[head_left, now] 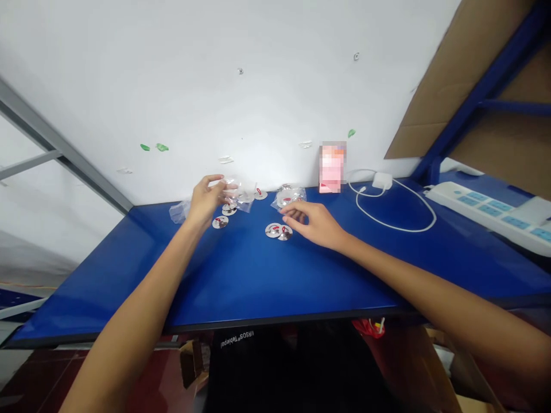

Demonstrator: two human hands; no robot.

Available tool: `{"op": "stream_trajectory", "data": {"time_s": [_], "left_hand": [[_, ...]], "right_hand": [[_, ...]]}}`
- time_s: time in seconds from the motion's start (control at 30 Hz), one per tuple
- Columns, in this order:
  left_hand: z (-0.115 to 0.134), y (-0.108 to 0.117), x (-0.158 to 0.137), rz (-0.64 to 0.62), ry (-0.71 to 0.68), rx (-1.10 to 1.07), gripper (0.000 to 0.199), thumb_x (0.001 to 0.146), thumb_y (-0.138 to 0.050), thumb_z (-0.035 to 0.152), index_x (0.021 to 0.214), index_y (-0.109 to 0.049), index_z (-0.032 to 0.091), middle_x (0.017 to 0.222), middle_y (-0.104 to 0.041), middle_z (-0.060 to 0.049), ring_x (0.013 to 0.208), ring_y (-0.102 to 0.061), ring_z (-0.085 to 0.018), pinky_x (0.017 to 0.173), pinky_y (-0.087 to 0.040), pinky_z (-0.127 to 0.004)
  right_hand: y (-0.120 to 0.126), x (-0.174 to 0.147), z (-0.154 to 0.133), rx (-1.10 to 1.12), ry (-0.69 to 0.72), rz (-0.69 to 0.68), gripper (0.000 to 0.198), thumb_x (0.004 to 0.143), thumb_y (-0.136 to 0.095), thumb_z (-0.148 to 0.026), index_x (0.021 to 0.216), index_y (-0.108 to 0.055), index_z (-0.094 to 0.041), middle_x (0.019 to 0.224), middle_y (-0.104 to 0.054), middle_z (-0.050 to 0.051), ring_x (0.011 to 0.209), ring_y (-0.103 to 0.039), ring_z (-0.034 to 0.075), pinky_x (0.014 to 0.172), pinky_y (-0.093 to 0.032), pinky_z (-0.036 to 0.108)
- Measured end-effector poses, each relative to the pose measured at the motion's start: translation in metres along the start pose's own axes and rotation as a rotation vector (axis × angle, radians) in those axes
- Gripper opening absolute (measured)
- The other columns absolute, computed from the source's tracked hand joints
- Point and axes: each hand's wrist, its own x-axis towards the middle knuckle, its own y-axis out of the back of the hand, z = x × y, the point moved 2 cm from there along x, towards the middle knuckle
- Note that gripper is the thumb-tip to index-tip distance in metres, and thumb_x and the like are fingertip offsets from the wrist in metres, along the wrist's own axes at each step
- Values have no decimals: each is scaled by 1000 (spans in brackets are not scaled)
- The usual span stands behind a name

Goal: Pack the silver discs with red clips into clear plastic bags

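Several small shiny metal discs with domed middles and red loops, which look like finger cymbals, lie on the blue table (pixel 241 281). My left hand (pixel 206 201) has its fingers on a clear plastic bag (pixel 245 201), raised near the wall. Below that hand lie a finger cymbal (pixel 220 222) and others partly hidden by the bag. My right hand (pixel 316 222) hovers with bent fingers and the thumb apart, holding nothing I can see. Just left of it are two overlapping finger cymbals (pixel 272 230). A filled clear bag (pixel 284 197) of cymbals sits behind its fingertips.
A blurred pink box-like thing (pixel 331 167) stands against the white wall (pixel 275 103). To the right lie a white charger (pixel 382 180) with its looped cable and a white power strip (pixel 491 212). Another clear bag (pixel 178 212) is left of my left wrist.
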Motion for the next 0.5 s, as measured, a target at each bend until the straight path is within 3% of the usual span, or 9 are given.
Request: {"op": "stream_trajectory", "data": {"time_s": [0.13,0.23,0.37,0.5], "left_hand": [[-1,-43,-31,-93,-95,17,38,101,-72,48,124,-58,21,101,-81,-9,70,-79,-20,57,-60,-29],[1,-62,-52,-111,-205,148,36,106,-65,55,127,-58,26,99,-80,-5,62,-76,-18,50,-56,-27],[7,-69,-70,-109,-285,263,35,110,-58,59,128,-57,29,86,-75,1,57,-73,-16,46,-50,-25],[14,-67,-73,-88,-328,308,32,111,-59,57,126,-58,29,75,-69,5,46,-64,-12,44,-45,-26]], "right_hand": [[-5,0,-4,248,-162,-35,40,93,-83,-48,123,-76,-23,102,-82,6,80,-76,21,73,-61,35],[-8,0,-7,380,-215,-63,40,92,-84,-49,121,-77,-23,98,-83,5,79,-77,21,72,-63,35],[-8,0,-5,447,-240,-10,26,95,-79,-45,105,-82,-21,89,-82,5,73,-77,21,64,-61,33],[-7,2,3,525,-250,-39,30,94,-81,-49,104,-84,-20,87,-83,6,70,-77,20,64,-62,34]]}}
